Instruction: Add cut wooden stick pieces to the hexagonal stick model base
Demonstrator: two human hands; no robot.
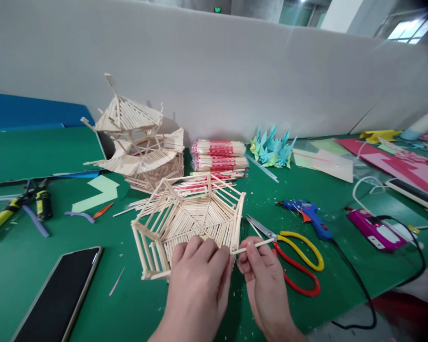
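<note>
A basket-like frame of thin wooden sticks [199,216] sits on the green table, with open slatted sides and a floor of radiating sticks. My left hand [199,278] is closed over its near rim, the fingertips partly hidden behind the hand. Between the thumb and fingers of my right hand [262,278] is a single wooden stick [264,243], its left end at the frame's near right corner. Whether that end touches the frame is hard to see. Just right of the right hand lie scissors [281,240] with yellow and red handles.
A stick pagoda [135,142] stands behind at left, beside packs of sticks [219,154] and a blue paper ornament [273,148]. At right lie a blue glue gun [312,216] with a cord and a magenta device [376,230]. A phone [59,294] and pliers [32,197] lie left.
</note>
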